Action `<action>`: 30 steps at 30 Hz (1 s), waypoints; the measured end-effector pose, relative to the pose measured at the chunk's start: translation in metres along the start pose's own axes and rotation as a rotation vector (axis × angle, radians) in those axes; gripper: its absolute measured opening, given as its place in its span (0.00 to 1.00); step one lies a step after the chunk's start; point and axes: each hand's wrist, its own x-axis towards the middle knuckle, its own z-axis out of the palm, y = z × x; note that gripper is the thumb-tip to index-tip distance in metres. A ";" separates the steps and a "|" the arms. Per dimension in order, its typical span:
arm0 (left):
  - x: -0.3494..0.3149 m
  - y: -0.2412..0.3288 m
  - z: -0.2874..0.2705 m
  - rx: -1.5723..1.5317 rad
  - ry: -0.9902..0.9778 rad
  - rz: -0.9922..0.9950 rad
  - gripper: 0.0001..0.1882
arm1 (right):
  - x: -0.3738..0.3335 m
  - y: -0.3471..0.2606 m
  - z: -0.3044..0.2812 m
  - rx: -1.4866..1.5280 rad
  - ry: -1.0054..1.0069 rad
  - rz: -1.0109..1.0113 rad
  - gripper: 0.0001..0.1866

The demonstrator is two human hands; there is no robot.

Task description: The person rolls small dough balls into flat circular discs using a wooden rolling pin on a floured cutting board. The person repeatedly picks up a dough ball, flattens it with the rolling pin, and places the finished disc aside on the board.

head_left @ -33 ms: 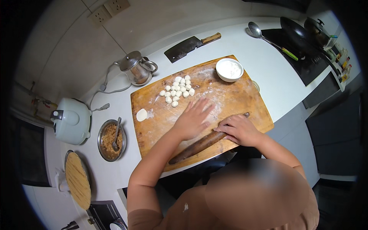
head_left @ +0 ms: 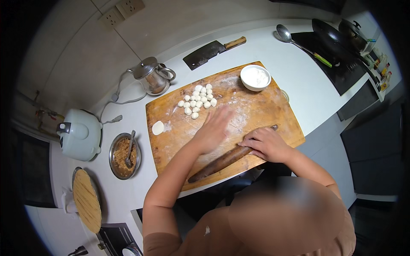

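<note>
My left hand (head_left: pixel 215 130) is over the middle of the floured wooden board (head_left: pixel 273 102), its fingers stretched out and slightly blurred, with nothing seen in it. The fingers of my right hand (head_left: pixel 265 145) are wrapped round a dark wooden rolling pin (head_left: pixel 220 164), which lies slantwise along the board's near edge. Just beyond my left hand is a cluster of small white dough balls (head_left: pixel 198 100). One flattened dough round (head_left: pixel 158 128) lies at the board's left side. A white bowl of flour (head_left: pixel 255 78) stands on the far right corner.
Left of the board are a metal bowl of brown filling with a spoon (head_left: pixel 124 155), a rice cooker (head_left: pixel 80 134) and a round woven tray (head_left: pixel 86 200). Behind it are a steel kettle (head_left: pixel 151 76) and a cleaver (head_left: pixel 207 54). A skimmer (head_left: pixel 301 45) and a wok (head_left: pixel 331 34) are at the far right.
My left hand has shifted slightly, its fingers now closer together and blurred. My right hand and the rolling pin have stayed in place.
</note>
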 end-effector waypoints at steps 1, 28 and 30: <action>-0.002 -0.010 -0.005 -0.360 0.099 0.000 0.39 | 0.000 0.001 0.000 -0.004 0.008 -0.004 0.28; -0.139 0.038 -0.010 0.401 0.148 -0.442 0.45 | 0.063 -0.010 0.041 -0.172 0.008 0.067 0.37; -0.145 0.032 -0.005 0.349 0.178 -0.448 0.44 | 0.060 -0.020 0.037 -0.181 -0.057 0.068 0.38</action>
